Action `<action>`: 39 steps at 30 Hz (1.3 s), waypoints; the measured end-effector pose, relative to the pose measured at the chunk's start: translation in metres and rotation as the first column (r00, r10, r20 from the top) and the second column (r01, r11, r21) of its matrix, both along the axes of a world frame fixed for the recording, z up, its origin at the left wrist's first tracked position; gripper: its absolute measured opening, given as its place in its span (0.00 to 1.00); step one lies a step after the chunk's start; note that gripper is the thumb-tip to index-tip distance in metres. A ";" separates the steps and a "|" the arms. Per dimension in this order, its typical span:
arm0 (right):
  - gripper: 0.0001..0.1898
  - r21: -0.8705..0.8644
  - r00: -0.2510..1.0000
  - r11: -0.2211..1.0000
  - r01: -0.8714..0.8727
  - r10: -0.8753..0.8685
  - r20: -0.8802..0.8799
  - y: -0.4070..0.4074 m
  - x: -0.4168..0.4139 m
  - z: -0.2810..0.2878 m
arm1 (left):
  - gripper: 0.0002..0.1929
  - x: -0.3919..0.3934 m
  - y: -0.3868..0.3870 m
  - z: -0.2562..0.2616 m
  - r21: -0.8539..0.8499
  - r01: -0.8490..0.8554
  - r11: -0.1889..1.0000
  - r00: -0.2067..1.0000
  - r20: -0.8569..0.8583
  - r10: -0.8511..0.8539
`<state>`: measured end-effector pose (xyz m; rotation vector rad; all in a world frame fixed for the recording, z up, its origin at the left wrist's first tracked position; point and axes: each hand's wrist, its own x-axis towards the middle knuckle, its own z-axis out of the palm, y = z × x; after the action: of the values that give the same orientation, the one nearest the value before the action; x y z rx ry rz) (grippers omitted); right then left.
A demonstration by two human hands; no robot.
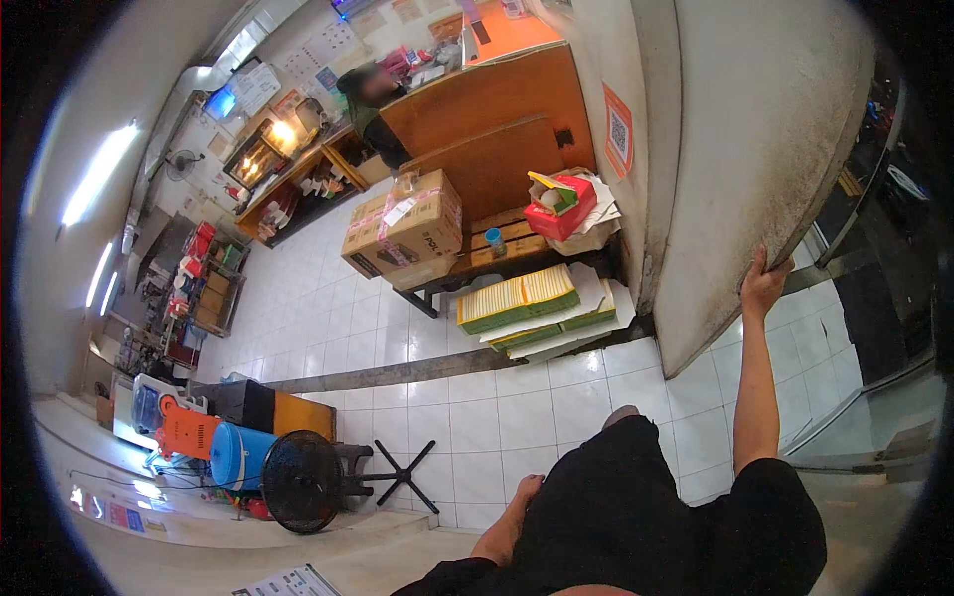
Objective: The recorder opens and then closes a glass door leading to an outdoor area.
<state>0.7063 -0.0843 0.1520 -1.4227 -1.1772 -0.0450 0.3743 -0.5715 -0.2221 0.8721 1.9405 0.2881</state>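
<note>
My right hand (765, 283) rests on the edge of a pale, scuffed wall or panel (760, 164), the thumb on its near face; the fingers pass partly out of sight behind the edge. My left hand (531, 488) hangs low beside my dark clothes, with nothing seen in it, its fingers partly hidden. In front of me stacks of green and yellow flat cartons (518, 302) lie by the floor strip. A wooden bench (503, 242) behind them bears a taped cardboard box (406, 227), a blue-lidded jar (495, 240) and a red box (563, 205).
A black standing fan (303, 480), a blue bucket (240, 456) and an orange plastic item (190, 428) stand at the lower left. Behind an orange-brown counter (492, 112) is another person (373, 112). A dark strip (447, 367) crosses the white tiled floor.
</note>
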 end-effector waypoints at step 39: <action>0.31 0.010 1.000 1.000 0.016 -0.016 -0.011 -0.002 0.001 0.001 | 0.20 -0.002 0.008 -0.007 0.114 0.291 0.950 0.957 -0.029 -0.290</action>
<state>0.7072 -0.0867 0.1532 -1.4222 -1.1552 -0.0542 0.3721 -0.5634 -0.2291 1.2244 1.7893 0.2229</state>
